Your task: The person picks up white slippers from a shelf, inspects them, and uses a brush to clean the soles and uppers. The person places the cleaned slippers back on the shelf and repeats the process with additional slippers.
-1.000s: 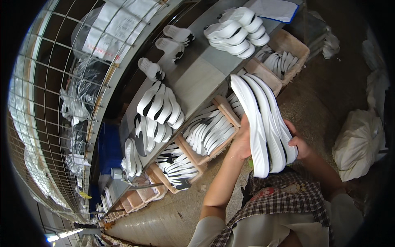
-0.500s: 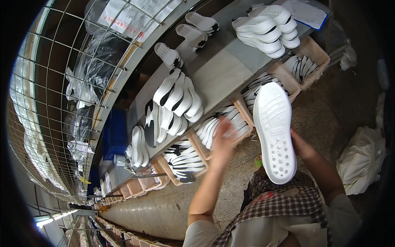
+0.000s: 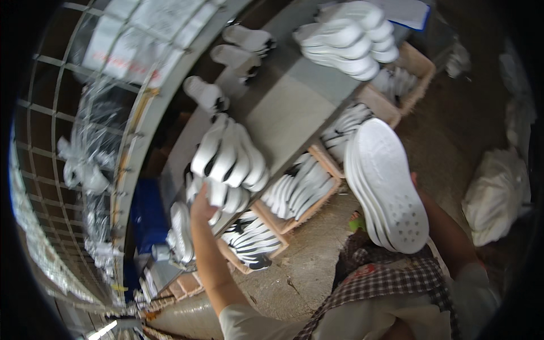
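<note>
At the near edge, a checked apron [image 3: 391,280] bore a red print too blurred to make out. Just beyond it, the right hand [image 3: 419,192], largely hidden, grasped a stack of white soles [image 3: 385,170], one broad, hole-dotted face turned to view. Farther left, the left hand [image 3: 202,208] met the near end of a pile of soles [image 3: 229,156] on the grey surface [image 3: 277,116]; whether its fingers had closed on any, I could not tell. Pinkish bins [image 3: 381,102], several packed with black-and-white soles, lined the right side of the surface. A pale sack [image 3: 494,198] slumped at the right. Toward the far end stood another white heap [image 3: 351,45], near a blue-edged sheet [image 3: 405,12]. At the far left, a white wrapper [image 3: 136,42] carried red lettering, smeared beyond reading.
</note>
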`<control>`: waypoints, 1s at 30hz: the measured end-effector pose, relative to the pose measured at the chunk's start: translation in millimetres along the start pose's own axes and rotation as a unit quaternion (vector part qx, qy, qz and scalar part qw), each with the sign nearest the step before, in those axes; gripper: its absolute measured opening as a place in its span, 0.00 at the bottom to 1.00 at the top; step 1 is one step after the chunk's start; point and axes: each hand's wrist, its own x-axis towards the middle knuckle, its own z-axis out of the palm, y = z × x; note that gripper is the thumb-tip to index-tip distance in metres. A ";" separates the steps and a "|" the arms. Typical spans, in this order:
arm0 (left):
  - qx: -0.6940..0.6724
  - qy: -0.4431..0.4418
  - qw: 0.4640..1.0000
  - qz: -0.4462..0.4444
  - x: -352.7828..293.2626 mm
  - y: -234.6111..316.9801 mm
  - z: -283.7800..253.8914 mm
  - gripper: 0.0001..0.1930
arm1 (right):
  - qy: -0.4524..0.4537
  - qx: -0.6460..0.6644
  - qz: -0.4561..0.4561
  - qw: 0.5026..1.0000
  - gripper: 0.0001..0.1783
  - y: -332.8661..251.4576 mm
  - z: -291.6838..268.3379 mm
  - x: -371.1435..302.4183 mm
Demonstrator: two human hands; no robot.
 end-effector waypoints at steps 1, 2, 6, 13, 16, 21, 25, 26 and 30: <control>0.014 0.018 1.000 -0.015 8.3 4.1 -2.3 0.21 | 0.005 0.001 -0.005 1.000 0.31 -0.7 -0.8 1.5; 0.057 -0.048 0.997 -0.006 14.2 5.1 -2.5 0.21 | 0.006 0.000 -0.012 1.000 0.31 -1.5 -1.5 3.0; 0.085 -0.059 0.994 -0.040 18.1 10.2 11.6 0.18 | -0.001 -0.002 -0.039 0.999 0.30 -4.8 -1.7 9.2; 0.006 0.127 0.992 0.022 -35.3 -0.9 23.2 0.20 | -0.019 -0.002 -0.065 0.998 0.29 -14.9 1.9 11.9; -0.040 0.093 0.987 0.124 -70.1 -31.9 20.1 0.23 | -0.031 -0.006 -0.067 0.997 0.29 -19.6 3.0 9.4; -0.204 -0.037 0.945 0.254 -164.3 -132.0 54.0 0.25 | -0.046 -0.006 -0.068 0.997 0.28 -29.0 0.5 1.6; -0.165 0.033 0.957 0.238 -236.0 -199.1 123.3 0.38 | -0.060 -0.009 -0.069 0.996 0.27 -38.4 -4.3 -7.8; -0.152 0.024 0.961 0.228 -246.6 -211.4 138.5 0.42 | -0.063 -0.010 -0.072 0.995 0.27 -40.4 -5.2 -10.7; -0.191 -0.003 0.971 0.142 -246.1 -247.0 184.8 0.39 | -0.078 -0.015 -0.068 0.995 0.26 -47.9 -6.6 -20.0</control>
